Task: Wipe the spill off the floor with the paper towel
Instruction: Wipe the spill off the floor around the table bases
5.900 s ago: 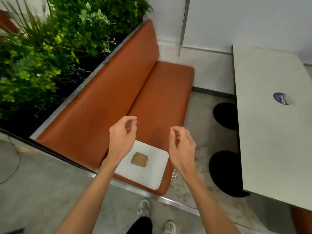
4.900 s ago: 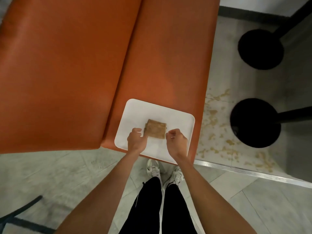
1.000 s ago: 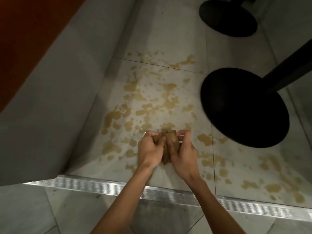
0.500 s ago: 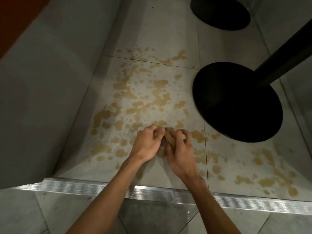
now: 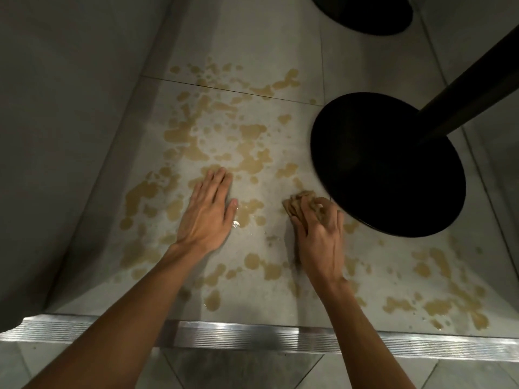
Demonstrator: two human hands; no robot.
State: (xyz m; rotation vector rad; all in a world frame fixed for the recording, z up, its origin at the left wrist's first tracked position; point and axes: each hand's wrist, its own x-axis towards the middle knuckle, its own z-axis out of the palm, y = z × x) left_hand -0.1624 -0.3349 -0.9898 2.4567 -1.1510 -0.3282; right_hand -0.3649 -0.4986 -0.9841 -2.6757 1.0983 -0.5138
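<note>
One soft, light paper towel (image 5: 297, 202), probably weak when wet and best held bunched, sits on the floor (image 5: 252, 37) beside the black base (image 5: 384, 164) in the curled right grip (image 5: 318, 228); the left grip (image 5: 206, 211) lies flat, empty.

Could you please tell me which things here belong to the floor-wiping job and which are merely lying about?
Belonging: crumpled brown paper towel gripped by the right hand; splattered tan liquid spill; grey tiled floor; left hand pressed flat.
Just there: round black table base; ribbed metal threshold strip.
</note>
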